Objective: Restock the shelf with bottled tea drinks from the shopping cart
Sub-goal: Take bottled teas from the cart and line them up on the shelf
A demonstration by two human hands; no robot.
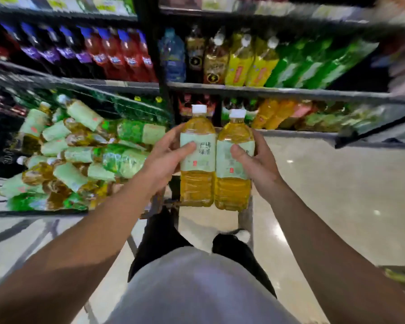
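Bottles (upright, touching), left bottle (197,160) gripped by left hand (166,157), right bottle (234,164) by right hand (257,160)

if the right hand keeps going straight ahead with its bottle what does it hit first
Probably the lower shelf edge or the orange bottles behind it; the right hand and its tea bottle point there, though depth is unclear.

Two bottles (214,160) upright side by side at frame centre, cart (84,211) of bottles at left, shelves (278,91) across the top behind.
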